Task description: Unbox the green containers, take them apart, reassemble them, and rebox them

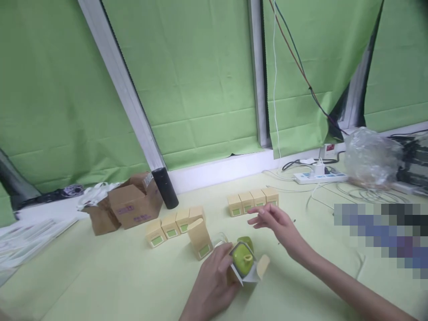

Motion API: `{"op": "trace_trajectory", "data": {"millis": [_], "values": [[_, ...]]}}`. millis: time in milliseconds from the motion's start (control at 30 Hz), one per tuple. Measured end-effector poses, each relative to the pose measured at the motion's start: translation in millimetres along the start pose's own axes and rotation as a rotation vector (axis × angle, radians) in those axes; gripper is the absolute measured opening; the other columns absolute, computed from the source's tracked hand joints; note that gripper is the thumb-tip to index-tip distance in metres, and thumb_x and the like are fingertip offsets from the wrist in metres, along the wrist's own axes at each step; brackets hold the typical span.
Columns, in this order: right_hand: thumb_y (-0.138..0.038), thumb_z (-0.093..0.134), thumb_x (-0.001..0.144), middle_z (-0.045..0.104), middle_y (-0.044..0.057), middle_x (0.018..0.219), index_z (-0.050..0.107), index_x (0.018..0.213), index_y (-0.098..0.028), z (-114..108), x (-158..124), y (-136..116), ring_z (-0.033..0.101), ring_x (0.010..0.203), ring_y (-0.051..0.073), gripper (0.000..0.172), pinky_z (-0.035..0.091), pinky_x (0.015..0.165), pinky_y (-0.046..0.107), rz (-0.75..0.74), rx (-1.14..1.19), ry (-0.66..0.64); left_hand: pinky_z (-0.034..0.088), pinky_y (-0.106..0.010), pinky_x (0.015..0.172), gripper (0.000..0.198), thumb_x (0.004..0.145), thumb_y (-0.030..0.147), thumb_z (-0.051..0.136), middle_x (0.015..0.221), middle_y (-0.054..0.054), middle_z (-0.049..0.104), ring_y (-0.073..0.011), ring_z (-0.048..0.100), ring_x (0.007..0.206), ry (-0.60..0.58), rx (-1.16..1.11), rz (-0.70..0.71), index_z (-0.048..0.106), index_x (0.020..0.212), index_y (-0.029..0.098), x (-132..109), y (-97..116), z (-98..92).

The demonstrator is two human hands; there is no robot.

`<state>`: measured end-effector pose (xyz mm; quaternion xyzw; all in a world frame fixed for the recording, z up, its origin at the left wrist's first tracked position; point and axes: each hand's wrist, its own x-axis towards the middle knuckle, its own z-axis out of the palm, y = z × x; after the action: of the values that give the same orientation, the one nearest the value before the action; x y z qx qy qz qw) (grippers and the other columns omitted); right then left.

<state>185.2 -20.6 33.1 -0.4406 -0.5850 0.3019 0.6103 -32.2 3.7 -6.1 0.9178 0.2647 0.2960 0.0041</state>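
Observation:
My left hand [214,281] is wrapped round a small cardboard box [249,278] with its flaps standing apart. Inside sits a shiny green apple-shaped item [240,259] with a small loop on top. Just behind the box lies another green piece [246,241], partly covered, beside something clear and glassy [219,238]. Raised over the table to the right, my right hand [276,223] has its fingers apart and holds nothing. It hovers in front of a row of small yellow boxes [253,203]. Left of the held box stands a single tilted yellow box [199,239].
More yellow boxes [175,225] line up at left. Behind them are an open brown carton [133,203] and a black cylinder [165,188]. A white power strip [319,177] with cables and a clear plastic bag [372,156] lie at back right.

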Motion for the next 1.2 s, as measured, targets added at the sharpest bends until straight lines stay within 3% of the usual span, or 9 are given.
{"op": "trace_trajectory", "data": {"millis": [167,267,433,600,733,833,933,1067,1200], "values": [[-0.026,0.059,0.082,0.061,0.004,0.095,0.063,0.082,-0.022,-2.8,-2.7,-5.8,0.058,0.093,0.018,0.006,0.049,0.080,0.033,-0.322,-0.283,-0.381,0.055,-0.039,0.079,0.031,0.068,0.006,0.055,0.114,-0.012,0.059,-0.0253,0.058,0.105,0.011,0.198,0.062,0.051,0.096,0.019,-1.4,-2.6,0.5],[-0.019,0.058,0.082,0.060,0.003,0.094,0.063,0.093,-0.024,8.8,-13.9,2.2,0.058,0.082,0.015,0.013,0.048,0.069,0.028,-0.490,-0.529,-0.553,0.054,-0.043,0.083,0.020,0.070,0.001,0.050,0.113,-0.013,0.058,-0.0281,0.055,0.110,0.120,0.428,0.186,0.052,0.081,0.017,1.6,-3.3,-4.0],[-0.015,0.050,0.087,0.059,0.006,0.090,0.055,0.107,-0.019,23.3,-21.5,25.3,0.055,0.070,0.016,0.021,0.045,0.060,0.029,-0.623,-0.850,-0.476,0.054,-0.042,0.083,0.018,0.071,-0.002,0.049,0.109,-0.012,0.057,-0.0274,0.056,0.108,0.232,0.565,0.274,0.050,0.069,0.016,8.0,3.5,-10.0],[-0.014,0.050,0.086,0.059,0.007,0.085,0.057,0.089,-0.019,24.3,-20.3,31.2,0.055,0.074,0.018,0.009,0.046,0.062,0.031,-0.721,-0.793,-0.322,0.054,-0.041,0.084,0.016,0.073,0.001,0.048,0.109,-0.011,0.059,-0.0265,0.056,0.107,0.188,0.478,0.291,0.050,0.069,0.017,6.2,7.6,-5.0],[-0.022,0.053,0.084,0.058,0.008,0.109,0.052,0.075,-0.021,15.6,-15.5,20.2,0.055,0.100,0.022,0.009,0.049,0.077,0.036,-0.416,-0.378,-0.195,0.055,-0.038,0.080,0.021,0.072,0.007,0.052,0.114,-0.014,0.057,-0.0257,0.056,0.109,0.167,0.261,0.111,0.050,0.090,0.018,-0.4,-1.3,0.4],[-0.036,0.039,0.091,0.064,0.004,0.096,0.045,0.074,-0.023,6.7,-5.9,20.3,0.062,0.087,0.020,0.022,0.052,0.070,0.034,-0.035,-0.165,0.095,0.056,-0.036,0.072,0.028,0.070,0.013,0.056,0.112,-0.014,0.058,-0.0243,0.060,0.101,0.250,0.150,0.049,0.046,0.095,0.019,-4.5,-7.0,2.6],[-0.042,0.028,0.092,0.063,0.002,0.085,0.043,0.081,-0.024,-4.8,8.8,30.3,0.061,0.077,0.018,0.026,0.051,0.063,0.031,0.057,-0.218,0.270,0.056,-0.035,0.067,0.028,0.069,0.016,0.058,0.110,-0.013,0.060,-0.0243,0.062,0.096,0.323,0.122,0.044,0.045,0.093,0.021,-5.9,-8.1,1.7],[-0.041,0.040,0.085,0.062,0.001,0.081,0.048,0.083,-0.024,-24.1,26.0,44.3,0.058,0.070,0.019,0.019,0.043,0.058,0.028,0.048,-0.463,0.215,0.056,-0.031,0.067,0.031,0.069,0.017,0.060,0.107,-0.010,0.060,-0.0219,0.063,0.092,0.387,0.057,-0.009,0.045,0.097,0.022,-2.0,-8.5,-7.9],[-0.029,0.048,0.076,0.057,-0.003,0.059,0.048,0.068,-0.024,-34.7,29.7,54.6,0.048,0.050,0.016,0.010,0.029,0.048,0.026,0.063,-0.718,0.086,0.054,-0.030,0.068,0.066,0.063,0.013,0.070,0.106,-0.006,0.054,-0.0169,0.061,0.088,0.795,0.065,-0.023,0.029,0.113,0.025,7.1,-19.7,-26.0]]}}
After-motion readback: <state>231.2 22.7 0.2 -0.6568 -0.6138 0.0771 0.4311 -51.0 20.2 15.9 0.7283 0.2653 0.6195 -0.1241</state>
